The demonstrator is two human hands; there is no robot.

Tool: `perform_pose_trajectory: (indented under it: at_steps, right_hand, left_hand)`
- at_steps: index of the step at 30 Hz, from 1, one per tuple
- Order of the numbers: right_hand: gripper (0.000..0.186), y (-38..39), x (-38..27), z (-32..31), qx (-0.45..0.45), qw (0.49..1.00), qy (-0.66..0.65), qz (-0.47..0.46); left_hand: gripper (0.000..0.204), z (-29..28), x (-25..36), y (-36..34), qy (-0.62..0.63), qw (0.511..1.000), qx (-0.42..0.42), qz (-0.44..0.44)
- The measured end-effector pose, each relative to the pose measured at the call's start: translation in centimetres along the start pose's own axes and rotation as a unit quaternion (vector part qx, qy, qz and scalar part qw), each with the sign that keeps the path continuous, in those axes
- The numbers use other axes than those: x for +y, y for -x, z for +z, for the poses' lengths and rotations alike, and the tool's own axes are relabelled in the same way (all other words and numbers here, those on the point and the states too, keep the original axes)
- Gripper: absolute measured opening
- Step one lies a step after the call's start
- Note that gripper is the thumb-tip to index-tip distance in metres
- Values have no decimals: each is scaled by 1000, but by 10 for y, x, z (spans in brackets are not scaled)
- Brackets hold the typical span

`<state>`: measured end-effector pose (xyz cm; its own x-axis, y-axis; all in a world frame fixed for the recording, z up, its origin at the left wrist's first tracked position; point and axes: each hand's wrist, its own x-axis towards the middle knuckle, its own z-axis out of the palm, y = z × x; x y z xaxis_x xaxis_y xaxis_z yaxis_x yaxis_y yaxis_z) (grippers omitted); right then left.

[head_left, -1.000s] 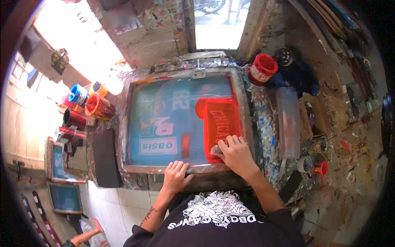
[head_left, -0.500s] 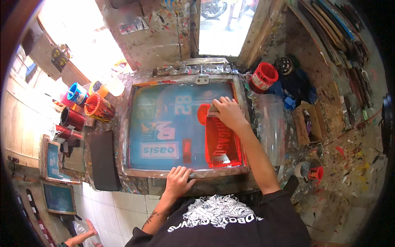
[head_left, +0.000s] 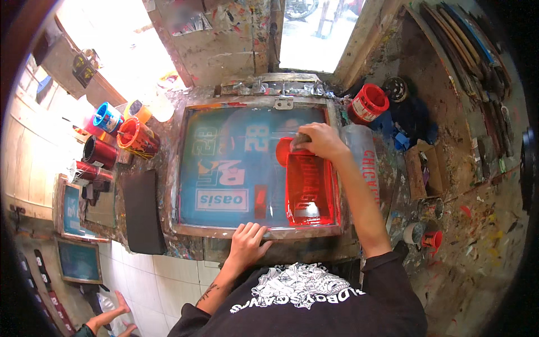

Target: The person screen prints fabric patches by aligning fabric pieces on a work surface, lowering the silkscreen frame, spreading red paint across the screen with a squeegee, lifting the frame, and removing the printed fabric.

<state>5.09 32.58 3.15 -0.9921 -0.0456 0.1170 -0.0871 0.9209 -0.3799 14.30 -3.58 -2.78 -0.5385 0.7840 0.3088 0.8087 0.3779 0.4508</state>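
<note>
**Screen frame, red ink patch, both hands on**

Landmark: the printing screen (head_left: pixel 255 168), a teal mesh in a worn frame, lying flat in front of you.

Your right hand (head_left: pixel 319 140) is reaching to the far right part of the screen. Its fingers are curling closed around the handle of a squeegee (head_left: pixel 298 139), at the far end of the red ink patch (head_left: pixel 310 188). The blade itself is mostly hidden under the hand, so you cannot tell how it is tilting.

The red ink patch is covering the right strip of the mesh, running from your right hand back toward the near frame edge.

Your left hand (head_left: pixel 248 242) is pressing flat on the near edge of the frame, fingers spread and pointing toward the mesh, just left of the ink patch's near end.

Left of the screen, paint cans (head_left: pixel 120 137) in red, orange and blue are standing in a cluster. Beyond the screen's far right corner, a red tub (head_left: pixel 368 104) is sitting. At the lower left, well apart from the screen, another person's hand (head_left: pixel 120 306) is showing.
</note>
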Motion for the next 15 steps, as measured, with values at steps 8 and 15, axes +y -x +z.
perform_pose_trajectory:
  at_steps: [8, 15]
  right_hand:
    - [36, -9, -14, 20, 88, 960, 66, 259]
    - [35, 0, 12, 1, -6, 995, 102, -7]
  left_hand:
    - [43, 3, 1, 1, 4, 1000, 22, -9]
    - [44, 3, 5, -1, 6, 1000, 14, -11]
